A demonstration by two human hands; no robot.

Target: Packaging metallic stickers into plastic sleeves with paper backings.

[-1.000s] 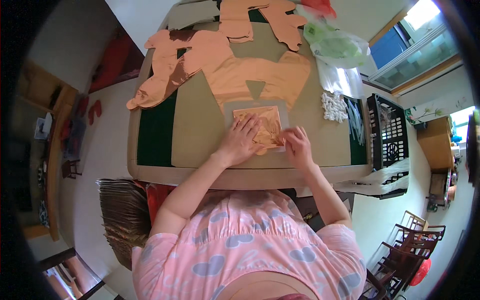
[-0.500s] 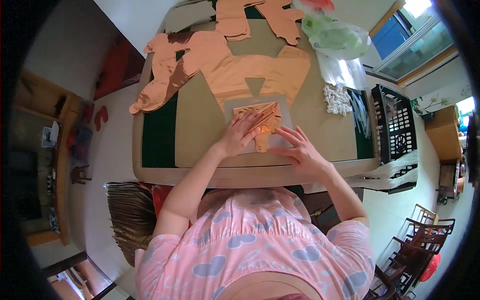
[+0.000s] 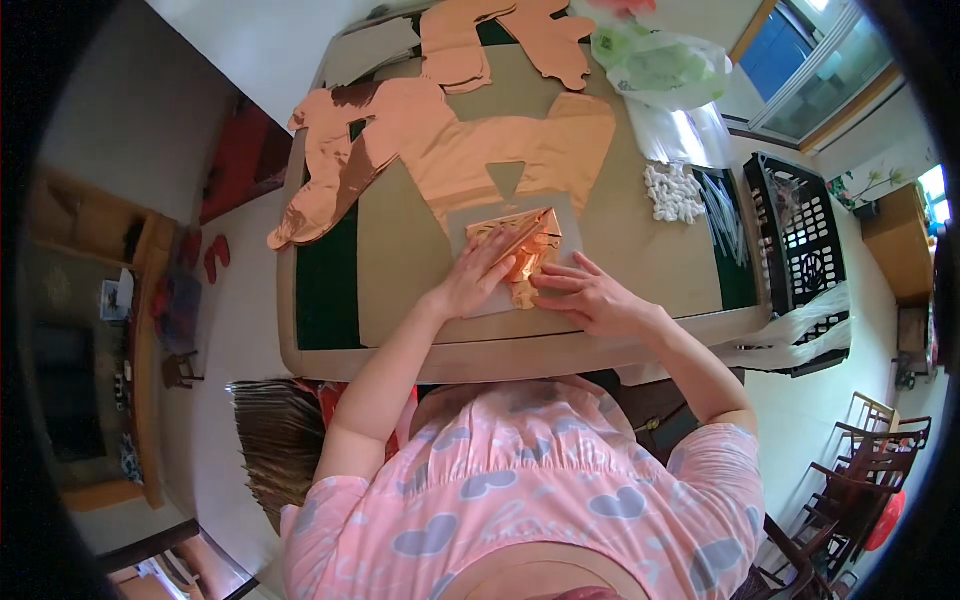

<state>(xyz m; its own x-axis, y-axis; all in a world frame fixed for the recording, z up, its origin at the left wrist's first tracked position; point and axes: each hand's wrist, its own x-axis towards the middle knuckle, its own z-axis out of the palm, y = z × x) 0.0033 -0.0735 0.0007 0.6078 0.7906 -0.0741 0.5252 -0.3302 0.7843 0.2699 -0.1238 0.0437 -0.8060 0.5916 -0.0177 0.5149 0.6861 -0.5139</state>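
A folded rose-gold foil balloon [image 3: 541, 240] lies before me on a pale, see-through plastic sheet [image 3: 567, 225]. My left hand [image 3: 478, 274] rests flat on its left side, fingers stretched out and pressing down. A narrow crumpled end of the foil [image 3: 522, 294] points toward me between my hands. My right hand [image 3: 596, 298] is open, its fingers apart and their tips at the right edge of that narrow end. Just beyond, a large flat foil balloon [image 3: 465, 145] is spread across the table; part of it may lie under the sheet.
More flat foil balloons [image 3: 455, 45] lie at the table's far side. To the right are a green-and-white plastic bag [image 3: 665, 68], a heap of small white pieces [image 3: 674, 194], thin pale sticks [image 3: 722, 220] and a black crate [image 3: 800, 230]. Stacked brown sheets [image 3: 275, 440] stand below the table's left edge.
My right hand has shifted slightly left, bringing its fingertips against the foil's narrow end. My left hand stays pressed on the folded foil. The whole view has tilted a little.
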